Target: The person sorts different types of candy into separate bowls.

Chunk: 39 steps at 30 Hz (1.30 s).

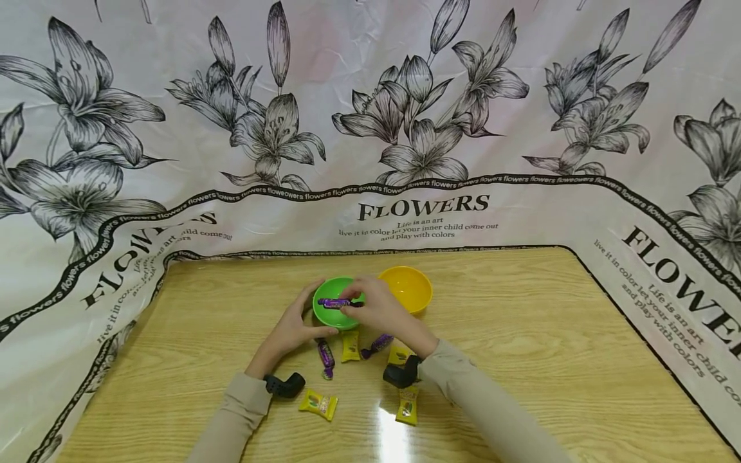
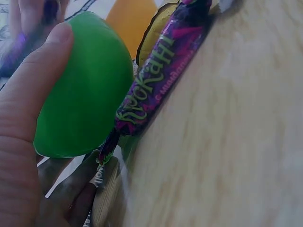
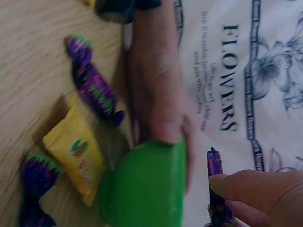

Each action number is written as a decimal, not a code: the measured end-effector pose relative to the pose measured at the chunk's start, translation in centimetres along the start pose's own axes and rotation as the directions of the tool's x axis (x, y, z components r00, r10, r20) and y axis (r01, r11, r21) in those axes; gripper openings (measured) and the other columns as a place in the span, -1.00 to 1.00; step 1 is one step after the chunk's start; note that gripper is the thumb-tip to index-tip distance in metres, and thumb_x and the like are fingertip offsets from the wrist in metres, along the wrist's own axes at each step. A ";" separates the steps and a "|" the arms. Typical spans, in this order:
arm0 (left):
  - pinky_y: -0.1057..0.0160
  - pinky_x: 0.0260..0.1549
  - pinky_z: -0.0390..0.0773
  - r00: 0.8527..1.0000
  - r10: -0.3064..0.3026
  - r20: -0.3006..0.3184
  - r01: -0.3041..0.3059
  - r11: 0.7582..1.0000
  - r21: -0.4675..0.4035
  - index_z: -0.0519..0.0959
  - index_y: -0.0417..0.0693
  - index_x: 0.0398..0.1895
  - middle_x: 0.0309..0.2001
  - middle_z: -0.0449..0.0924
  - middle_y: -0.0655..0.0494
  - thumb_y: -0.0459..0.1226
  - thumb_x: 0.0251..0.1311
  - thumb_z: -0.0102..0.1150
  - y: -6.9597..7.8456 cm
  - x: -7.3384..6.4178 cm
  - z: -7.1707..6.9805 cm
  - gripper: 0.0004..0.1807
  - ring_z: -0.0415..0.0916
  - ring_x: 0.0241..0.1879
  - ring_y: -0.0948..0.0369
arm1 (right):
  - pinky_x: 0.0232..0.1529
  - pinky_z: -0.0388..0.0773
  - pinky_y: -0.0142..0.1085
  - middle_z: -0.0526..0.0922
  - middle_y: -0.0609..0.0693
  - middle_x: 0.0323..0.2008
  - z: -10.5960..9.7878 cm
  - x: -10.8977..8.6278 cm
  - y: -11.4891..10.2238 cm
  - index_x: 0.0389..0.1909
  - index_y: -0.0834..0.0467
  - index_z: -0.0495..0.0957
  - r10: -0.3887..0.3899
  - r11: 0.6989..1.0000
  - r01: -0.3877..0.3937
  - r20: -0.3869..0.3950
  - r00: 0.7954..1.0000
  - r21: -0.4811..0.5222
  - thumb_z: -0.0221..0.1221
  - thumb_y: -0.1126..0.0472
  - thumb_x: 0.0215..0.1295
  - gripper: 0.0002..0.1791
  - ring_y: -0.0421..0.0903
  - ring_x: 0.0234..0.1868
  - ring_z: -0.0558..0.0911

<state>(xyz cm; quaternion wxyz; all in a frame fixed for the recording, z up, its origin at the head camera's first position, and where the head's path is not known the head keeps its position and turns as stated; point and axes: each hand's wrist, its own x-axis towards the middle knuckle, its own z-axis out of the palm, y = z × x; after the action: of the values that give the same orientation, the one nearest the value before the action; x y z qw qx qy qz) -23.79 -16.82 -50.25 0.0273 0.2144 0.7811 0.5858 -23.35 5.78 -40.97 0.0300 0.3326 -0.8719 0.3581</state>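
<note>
While your left hand (image 1: 296, 325) curls its grip round the green bowl (image 1: 340, 285) near the far edge of the table (image 1: 521, 321), your right hand (image 1: 379, 306) pinches a purple candy (image 1: 333, 303) over that bowl, with the orange bowl (image 1: 414, 283) just beside it and 4 yellow candies (image 1: 318, 404) toward the near edge.

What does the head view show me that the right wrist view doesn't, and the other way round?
Only the head view: the orange bowl and the inside of the green bowl.
Only the right wrist view: the green bowl's foot.
Both: the left hand holding the green bowl, the right hand pinching a purple-wrapped sweet, two more purple sweets and the yellow packet between them.
</note>
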 end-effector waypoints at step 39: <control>-0.19 0.41 0.01 1.000 0.014 0.002 -0.014 1.000 0.004 0.05 -0.05 0.57 0.47 0.21 0.01 -0.21 -0.01 0.56 -0.1 0.0 0.1 0.12 0.17 0.43 -0.02 | 0.16 0.38 -0.06 0.65 -0.01 -0.20 2.1 1.6 0.1 -0.18 0.13 0.75 -0.018 0.889 0.043 0.058 0.998 -0.456 0.39 0.14 0.22 -0.80 -0.02 -0.06 0.48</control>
<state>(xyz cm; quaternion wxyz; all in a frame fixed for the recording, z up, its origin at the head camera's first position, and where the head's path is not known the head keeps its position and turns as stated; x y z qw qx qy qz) -23.79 -16.72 -50.38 0.0234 0.2202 0.7809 0.5841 -24.26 3.57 -42.14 0.0902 0.3391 -0.9268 0.1338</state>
